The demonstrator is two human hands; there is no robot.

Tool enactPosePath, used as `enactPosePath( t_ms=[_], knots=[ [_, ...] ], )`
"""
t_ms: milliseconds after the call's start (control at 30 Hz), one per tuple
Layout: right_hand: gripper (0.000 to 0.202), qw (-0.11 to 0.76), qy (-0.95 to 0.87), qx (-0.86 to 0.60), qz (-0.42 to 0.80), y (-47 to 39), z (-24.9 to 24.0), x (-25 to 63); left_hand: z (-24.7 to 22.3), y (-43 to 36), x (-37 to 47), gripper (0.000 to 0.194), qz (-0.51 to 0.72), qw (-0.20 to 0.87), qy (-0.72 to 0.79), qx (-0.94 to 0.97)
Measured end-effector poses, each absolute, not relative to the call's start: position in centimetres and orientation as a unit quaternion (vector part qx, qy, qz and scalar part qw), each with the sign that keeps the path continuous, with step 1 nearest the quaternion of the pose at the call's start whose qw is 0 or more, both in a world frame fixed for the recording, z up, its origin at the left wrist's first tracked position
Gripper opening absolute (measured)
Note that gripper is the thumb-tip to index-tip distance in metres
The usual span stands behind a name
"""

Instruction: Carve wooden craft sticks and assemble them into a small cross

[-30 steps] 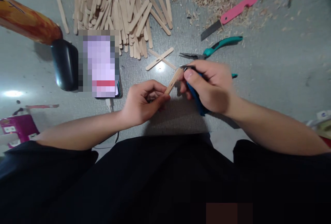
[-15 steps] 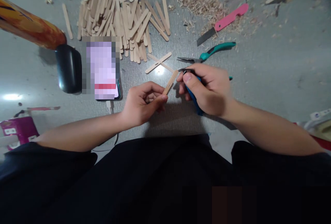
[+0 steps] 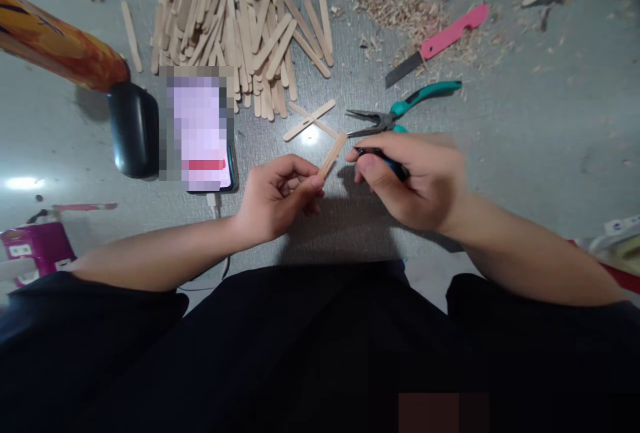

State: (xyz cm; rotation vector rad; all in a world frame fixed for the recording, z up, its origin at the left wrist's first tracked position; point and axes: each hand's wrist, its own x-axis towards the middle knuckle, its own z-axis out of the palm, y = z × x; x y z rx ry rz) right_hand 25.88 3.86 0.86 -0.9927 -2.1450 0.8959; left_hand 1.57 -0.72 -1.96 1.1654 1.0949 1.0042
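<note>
Left hand (image 3: 277, 199) pinches a wooden stick (image 3: 332, 156) angled up; right hand (image 3: 413, 179) is curled round a blue-handled tool (image 3: 393, 165) (mostly hidden). Grey floor (image 3: 525, 126) littered with sticks (image 3: 240, 26) and shavings (image 3: 400, 3).

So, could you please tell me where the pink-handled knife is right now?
In the head view, the pink-handled knife lies at upper right on the floor, beside the wood shavings and just beyond the teal-handled pliers.
</note>
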Motion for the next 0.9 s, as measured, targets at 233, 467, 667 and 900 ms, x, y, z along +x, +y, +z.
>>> enactPosePath(
  t_ms=[233, 467, 667, 900],
  knots=[
    [0.025, 0.261, -0.84, -0.391, 0.27, 3.2, 2.2, 25.7, -1.9, -0.7, 1.7, 0.034, 0.429, 0.59, 0.468, 0.499],
    [0.031, 0.407, -0.802, -0.349, 0.263, 2.3, 0.9, 26.8, -1.8, -0.6, 1.5, 0.036, 0.429, 0.588, 0.451, 0.516],
    [0.017, 0.345, -0.824, -0.319, 0.317, 3.2, -0.4, 25.3, -2.1, -0.6, 1.4, 0.046, 0.45, 0.573, 0.457, 0.51],
    [0.006, 0.302, -0.808, -0.367, 0.348, 2.9, 0.3, 25.2, -2.8, -0.5, 1.3, 0.043, 0.479, 0.59, 0.446, 0.473]
  ],
)
